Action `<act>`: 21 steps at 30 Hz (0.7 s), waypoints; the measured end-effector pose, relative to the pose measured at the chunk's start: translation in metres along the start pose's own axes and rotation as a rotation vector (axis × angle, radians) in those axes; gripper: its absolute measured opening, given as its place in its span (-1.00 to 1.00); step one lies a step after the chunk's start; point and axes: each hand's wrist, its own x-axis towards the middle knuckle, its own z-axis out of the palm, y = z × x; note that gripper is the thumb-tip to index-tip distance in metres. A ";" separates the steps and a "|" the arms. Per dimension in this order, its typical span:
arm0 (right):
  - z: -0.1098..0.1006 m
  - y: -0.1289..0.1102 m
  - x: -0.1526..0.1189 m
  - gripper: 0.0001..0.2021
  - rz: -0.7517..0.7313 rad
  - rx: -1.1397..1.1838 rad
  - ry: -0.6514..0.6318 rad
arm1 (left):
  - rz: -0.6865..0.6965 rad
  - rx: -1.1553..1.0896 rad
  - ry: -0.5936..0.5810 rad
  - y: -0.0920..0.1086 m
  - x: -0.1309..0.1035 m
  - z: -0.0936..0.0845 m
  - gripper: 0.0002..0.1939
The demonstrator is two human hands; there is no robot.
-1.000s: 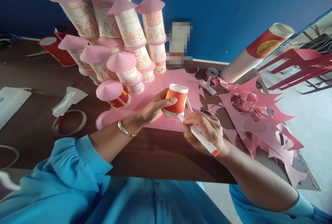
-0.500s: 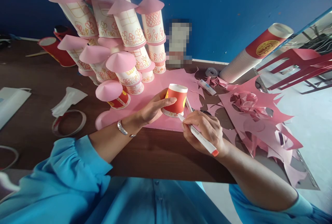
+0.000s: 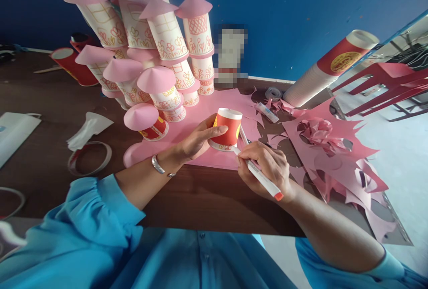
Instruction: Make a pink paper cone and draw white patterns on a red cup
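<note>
Dark table (image 3: 200,200) — red cup (image 3: 226,130) nearly upright; marker (image 3: 261,177) slanted, tip toward cup.

Left hand (image 3: 197,139) grips red paper cup (image 3: 227,130); right hand (image 3: 265,166) angles white marker (image 3: 259,176) at cup's lower rim. Far left, pink-roofed cup towers (image 3: 167,35); right, pink paper scraps (image 3: 331,146).

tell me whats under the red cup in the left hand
Below the red cup, held in the left hand, pink paper shows on the table; the part directly behind cup and fingers is hidden.
</note>
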 end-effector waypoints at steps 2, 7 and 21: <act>0.000 0.000 0.000 -0.79 0.000 -0.007 -0.008 | 0.001 0.000 0.001 0.001 0.000 0.001 -0.52; 0.000 -0.001 -0.001 -0.79 -0.001 -0.006 -0.015 | 0.002 -0.011 0.031 0.001 0.001 0.003 -0.49; -0.004 -0.004 0.003 -0.77 -0.047 0.074 0.037 | -0.003 -0.088 0.112 -0.004 0.000 -0.001 -0.58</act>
